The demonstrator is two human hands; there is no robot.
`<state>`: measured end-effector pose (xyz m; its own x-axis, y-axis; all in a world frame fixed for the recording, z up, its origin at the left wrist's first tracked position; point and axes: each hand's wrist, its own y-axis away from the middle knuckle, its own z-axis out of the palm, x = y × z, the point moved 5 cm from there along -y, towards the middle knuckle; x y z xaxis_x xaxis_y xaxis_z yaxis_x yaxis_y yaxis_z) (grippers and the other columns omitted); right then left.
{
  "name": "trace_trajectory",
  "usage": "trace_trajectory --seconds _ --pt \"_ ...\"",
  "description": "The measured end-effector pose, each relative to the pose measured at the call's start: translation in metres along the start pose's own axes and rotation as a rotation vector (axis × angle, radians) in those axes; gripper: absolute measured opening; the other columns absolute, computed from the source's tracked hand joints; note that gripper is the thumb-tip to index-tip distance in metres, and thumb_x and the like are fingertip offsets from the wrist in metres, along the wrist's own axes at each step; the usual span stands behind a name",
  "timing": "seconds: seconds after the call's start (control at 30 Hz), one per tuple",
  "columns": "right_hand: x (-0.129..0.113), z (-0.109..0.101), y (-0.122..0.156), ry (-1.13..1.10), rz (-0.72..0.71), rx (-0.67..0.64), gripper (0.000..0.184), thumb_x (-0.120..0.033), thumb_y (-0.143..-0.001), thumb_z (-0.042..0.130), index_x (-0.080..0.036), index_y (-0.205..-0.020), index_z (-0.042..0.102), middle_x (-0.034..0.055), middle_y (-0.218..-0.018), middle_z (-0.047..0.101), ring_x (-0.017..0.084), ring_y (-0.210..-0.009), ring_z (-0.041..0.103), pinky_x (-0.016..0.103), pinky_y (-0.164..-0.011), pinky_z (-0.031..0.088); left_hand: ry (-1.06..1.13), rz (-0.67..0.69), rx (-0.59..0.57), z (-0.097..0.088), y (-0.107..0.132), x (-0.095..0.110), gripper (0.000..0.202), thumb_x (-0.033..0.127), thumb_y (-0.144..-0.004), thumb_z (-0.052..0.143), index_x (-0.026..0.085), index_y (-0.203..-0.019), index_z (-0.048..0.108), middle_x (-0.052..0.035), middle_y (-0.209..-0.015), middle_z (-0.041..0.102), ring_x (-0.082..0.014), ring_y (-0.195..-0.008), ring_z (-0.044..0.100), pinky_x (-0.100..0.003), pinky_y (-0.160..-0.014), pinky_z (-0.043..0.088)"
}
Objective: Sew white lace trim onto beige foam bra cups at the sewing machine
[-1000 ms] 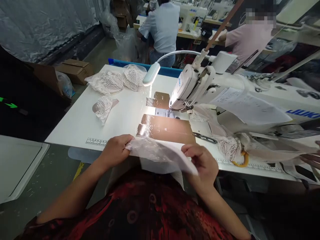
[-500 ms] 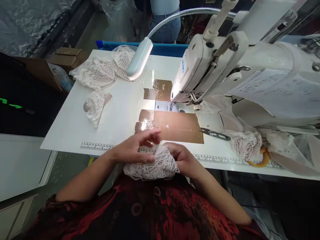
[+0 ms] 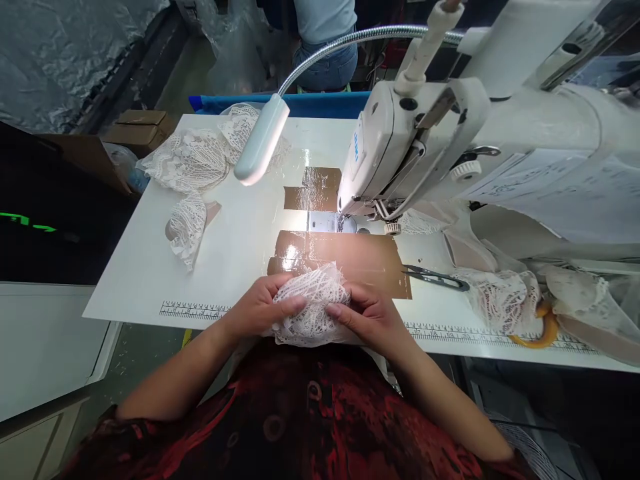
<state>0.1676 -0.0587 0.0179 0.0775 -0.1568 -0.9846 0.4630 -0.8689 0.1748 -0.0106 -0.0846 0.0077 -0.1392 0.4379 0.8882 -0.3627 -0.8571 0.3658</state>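
A white lace cup (image 3: 313,307), like a bra cup, is held between my hands at the front edge of the table. My left hand (image 3: 263,305) grips its left side, thumb on top and fingers underneath. On the right side my right hand (image 3: 373,317) pinches it the same way, with the thumb pressed on the lace. Beyond the lace stands a white sewing machine (image 3: 380,147), its needle area lit above the metal plate (image 3: 323,221). Brown tape (image 3: 350,252) covers the tabletop just behind my hands.
More lace pieces (image 3: 193,163) lie at the table's back left, with a single lace cup (image 3: 187,227) nearer. Thread snips (image 3: 435,277), lace (image 3: 500,300) and an orange ring-shaped handle (image 3: 545,330) are on the right. A lamp (image 3: 263,140) hangs over the table. A person (image 3: 327,47) sits beyond.
My left hand has closed on the lace cup from a raised, spread position. The cup has come up and forward over the table edge, now held by both hands.
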Motion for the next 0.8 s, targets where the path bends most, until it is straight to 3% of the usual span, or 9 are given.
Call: trace_trajectory --seconds 0.07,0.17,0.3,0.37,0.47,0.57,0.7,0.73,0.8 --pt "-0.001 -0.003 0.001 0.026 -0.013 0.063 0.026 -0.044 -0.075 0.068 -0.019 -0.068 0.065 -0.0004 -0.063 0.055 0.013 -0.059 0.047 0.025 -0.055 0.039 0.217 -0.009 0.115 -0.005 0.001 -0.006 0.049 0.063 -0.077 0.056 0.016 -0.091 0.058 -0.0043 -0.075 0.061 -0.0161 -0.064 0.058 -0.026 -0.055 0.047" --pt "-0.007 -0.003 -0.001 0.055 -0.103 0.121 0.027 -0.043 -0.080 0.063 -0.019 -0.067 0.063 -0.0001 -0.064 0.054 0.013 -0.061 0.047 0.026 -0.056 0.038 0.452 -0.043 0.024 0.008 0.003 -0.013 0.075 0.078 -0.073 0.042 0.017 -0.115 0.053 -0.0135 -0.103 0.064 -0.0274 -0.095 0.062 -0.038 -0.075 0.053" --pt "-0.009 0.011 -0.008 0.110 -0.154 0.122 0.039 -0.039 -0.076 0.067 -0.019 -0.049 0.050 -0.0022 -0.053 0.042 0.012 -0.057 0.040 0.026 -0.055 0.035 0.488 -0.092 -0.037 0.032 0.001 -0.018 0.053 0.042 -0.072 0.065 0.017 -0.118 0.055 -0.0110 -0.109 0.065 -0.0276 -0.104 0.060 -0.039 -0.085 0.051" --pt "-0.003 0.016 -0.013 -0.040 -0.088 0.144 0.038 -0.041 -0.072 0.071 -0.019 -0.049 0.049 -0.0031 -0.052 0.042 0.011 -0.054 0.037 0.025 -0.052 0.033 0.506 -0.086 0.043 0.037 -0.004 -0.020 0.049 0.020 -0.063 0.068 0.017 -0.112 0.060 -0.0079 -0.101 0.068 -0.0251 -0.096 0.063 -0.036 -0.081 0.052" --pt "0.009 0.016 -0.016 -0.403 0.029 0.243 0.033 -0.043 -0.064 0.077 -0.020 -0.058 0.053 -0.0037 -0.056 0.049 0.010 -0.053 0.039 0.024 -0.051 0.034 0.526 -0.084 0.122 0.035 -0.005 -0.027 0.046 0.009 -0.056 0.069 0.019 -0.101 0.065 -0.0041 -0.088 0.070 -0.0201 -0.079 0.064 -0.030 -0.069 0.052" --pt "0.012 0.010 -0.016 -0.559 0.070 0.311 0.034 -0.038 -0.057 0.081 -0.021 -0.058 0.052 -0.0051 -0.054 0.049 0.009 -0.050 0.039 0.023 -0.048 0.034 0.418 -0.042 -0.006 0.025 0.005 -0.029 0.008 0.016 -0.063 0.073 0.016 -0.068 0.067 -0.0016 -0.060 0.063 -0.0126 -0.055 0.055 -0.026 -0.056 0.045" --pt "0.003 0.007 -0.014 -0.486 0.062 0.193 0.028 -0.037 -0.060 0.080 -0.021 -0.064 0.057 -0.0044 -0.059 0.055 0.010 -0.052 0.046 0.024 -0.052 0.040 0.055 0.055 -0.457 0.009 0.038 -0.007 0.028 0.023 -0.075 0.067 0.015 -0.050 0.056 -0.0043 -0.052 0.057 -0.0139 -0.052 0.052 -0.028 -0.055 0.042" --pt "0.000 0.010 -0.013 -0.424 0.052 0.126 0.025 -0.036 -0.062 0.079 -0.021 -0.066 0.059 -0.0038 -0.062 0.058 0.011 -0.054 0.049 0.024 -0.053 0.042 -0.006 0.135 -0.436 0.000 0.045 0.004 0.023 0.024 -0.078 0.065 0.016 -0.057 0.060 -0.0054 -0.060 0.061 -0.0152 -0.057 0.055 -0.029 -0.058 0.044" --pt "-0.009 0.019 -0.010 -0.262 0.004 -0.030 0.019 -0.032 -0.067 0.077 -0.021 -0.072 0.063 -0.0020 -0.069 0.061 0.012 -0.060 0.053 0.024 -0.056 0.043 -0.170 0.310 -0.182 -0.019 0.050 0.029 0.012 0.024 -0.078 0.067 0.020 -0.090 0.066 -0.0079 -0.092 0.065 -0.0203 -0.085 0.060 -0.034 -0.077 0.048"
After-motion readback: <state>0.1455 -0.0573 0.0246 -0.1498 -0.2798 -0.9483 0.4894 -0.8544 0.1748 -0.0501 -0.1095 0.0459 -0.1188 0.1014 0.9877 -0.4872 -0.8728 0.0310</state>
